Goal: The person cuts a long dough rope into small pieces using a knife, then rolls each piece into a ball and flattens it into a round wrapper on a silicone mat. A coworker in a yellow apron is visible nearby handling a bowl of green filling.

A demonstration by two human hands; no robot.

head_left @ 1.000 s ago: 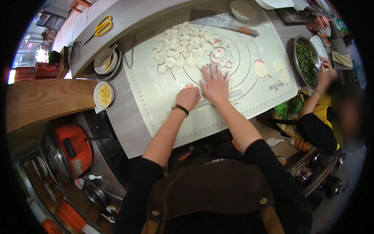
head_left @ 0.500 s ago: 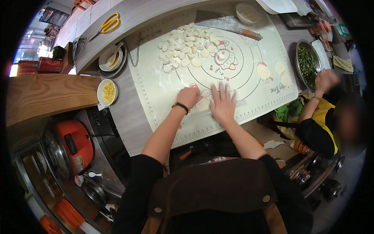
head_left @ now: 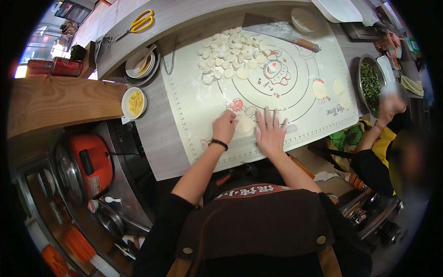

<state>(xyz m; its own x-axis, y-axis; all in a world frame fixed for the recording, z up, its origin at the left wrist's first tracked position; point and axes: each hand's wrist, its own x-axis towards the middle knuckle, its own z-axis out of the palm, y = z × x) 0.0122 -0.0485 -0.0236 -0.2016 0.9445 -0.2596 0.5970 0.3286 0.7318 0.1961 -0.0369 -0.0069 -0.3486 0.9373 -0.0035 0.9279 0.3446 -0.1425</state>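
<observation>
My left hand has its fingers drawn together at the left edge of a thin round dough wrapper lying on the pale mat. Flat and spread, my right hand rests on a pale rolling pin, whose end shows beyond the palm. The pin lies just right of the wrapper and is mostly covered by that hand. Farther up the mat sits a pile of small floured dough pieces. Rolled wrappers lie at the right, with a couple more beside them.
A broad cleaver and a small bowl occupy the mat's far side. Left of the mat is a bowl of yellow shreds. At the right, a co-worker's hand is near a metal bowl of chopped greens.
The view has shifted slightly, moving the mat rightward in it. My right hand has drawn a little away from the wrapper, which now shows more fully. The co-worker's hand has moved.
</observation>
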